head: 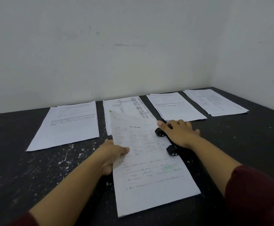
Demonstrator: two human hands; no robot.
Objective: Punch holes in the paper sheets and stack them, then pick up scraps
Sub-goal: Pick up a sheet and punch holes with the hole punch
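Paper sheet gripped left, hole punch pressed right.

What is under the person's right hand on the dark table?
The right hand presses flat on a long black hole punch; two punch heads show, clamping the printed white sheet's right edge. The bar's middle is hidden under the palm.

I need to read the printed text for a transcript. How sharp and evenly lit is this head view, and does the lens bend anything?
Head view: light is soft and even, with no glare on the held sheet; its print is blurred and unreadable, as is that on the far stacks; wide-angle distortion bows the dark table edge and the wall line; the left hand and right hand look slightly soft.
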